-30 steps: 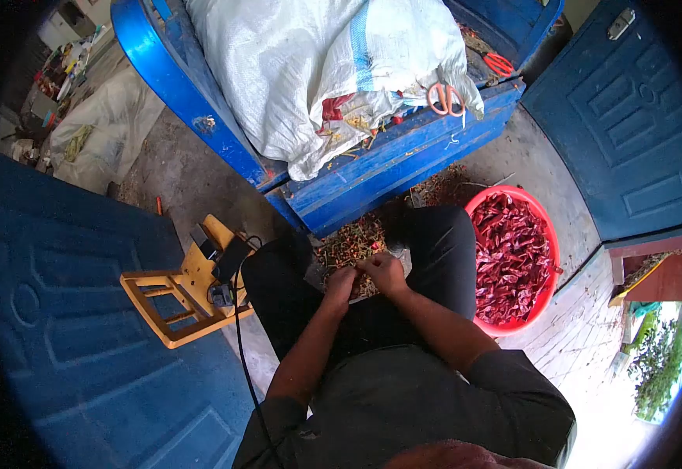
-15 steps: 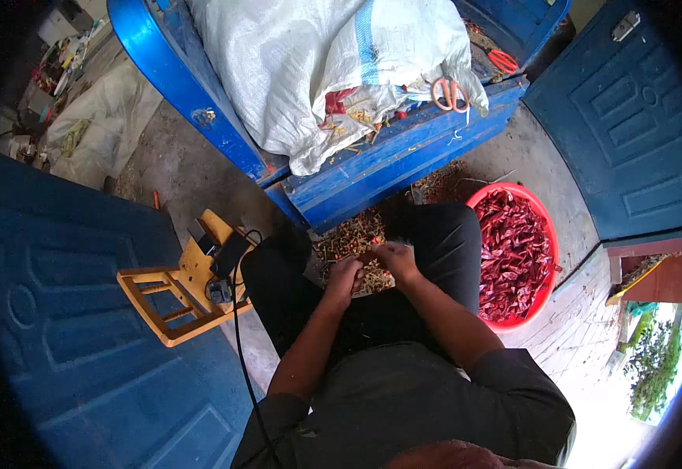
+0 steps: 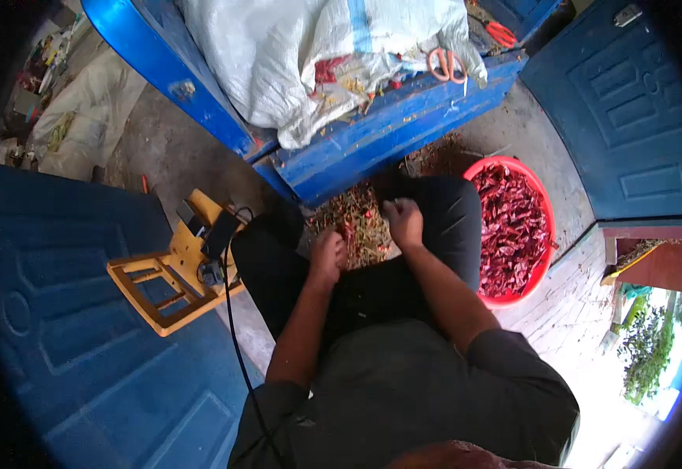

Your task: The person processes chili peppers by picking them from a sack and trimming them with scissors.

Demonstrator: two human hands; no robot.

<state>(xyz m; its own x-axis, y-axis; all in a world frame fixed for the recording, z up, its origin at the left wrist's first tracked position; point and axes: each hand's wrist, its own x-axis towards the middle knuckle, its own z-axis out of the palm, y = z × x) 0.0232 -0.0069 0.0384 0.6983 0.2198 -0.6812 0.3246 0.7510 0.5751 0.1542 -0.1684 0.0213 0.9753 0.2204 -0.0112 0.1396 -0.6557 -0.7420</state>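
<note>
Our left hand (image 3: 327, 254) has its fingers curled narrow beside a reddish piece (image 3: 346, 232); we cannot tell if they grip it. The fingers of our right hand (image 3: 403, 221) are bent and blurred, contents unclear. Our 2 hands are apart at the pile of stalks and scraps (image 3: 366, 234), left of the red basin (image 3: 505, 302), which holds dark red pods (image 3: 513, 230). We judge this step to be hand-sorting; the next move calls for a light pinch. Left of and beyond the basin are scissors (image 3: 439, 76).
</note>
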